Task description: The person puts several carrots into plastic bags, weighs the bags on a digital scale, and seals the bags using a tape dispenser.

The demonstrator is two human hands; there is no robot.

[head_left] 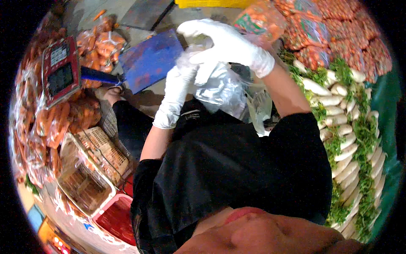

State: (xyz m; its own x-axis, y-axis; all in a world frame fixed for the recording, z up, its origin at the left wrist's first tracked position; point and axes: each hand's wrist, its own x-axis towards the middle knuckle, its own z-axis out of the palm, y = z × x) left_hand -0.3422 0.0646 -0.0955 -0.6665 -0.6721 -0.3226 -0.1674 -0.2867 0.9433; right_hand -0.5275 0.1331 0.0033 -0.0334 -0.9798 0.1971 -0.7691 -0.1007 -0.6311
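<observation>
Both my hands wear white gloves and meet in front of my chest. My right hand (228, 44) reaches in from the right with its fingers stretched out to the left and its thumb apart below them. My left hand (186, 63) is up against that thumb, its fingers smeared by motion and partly hidden. Something pale and see-through shows in the gap between the right thumb and fingers; I cannot make out what. Just below the hands, clear plastic bags (224, 91) lie bunched up near my lap.
A blue scale platform (150, 61) with a red display (61, 70) stands left, among bagged carrots (105, 44). Baskets (86, 186) sit lower left. White radishes (334, 110) with green leaves line the right, below red net sacks (304, 34). A yellow crate (213, 3) is at the top.
</observation>
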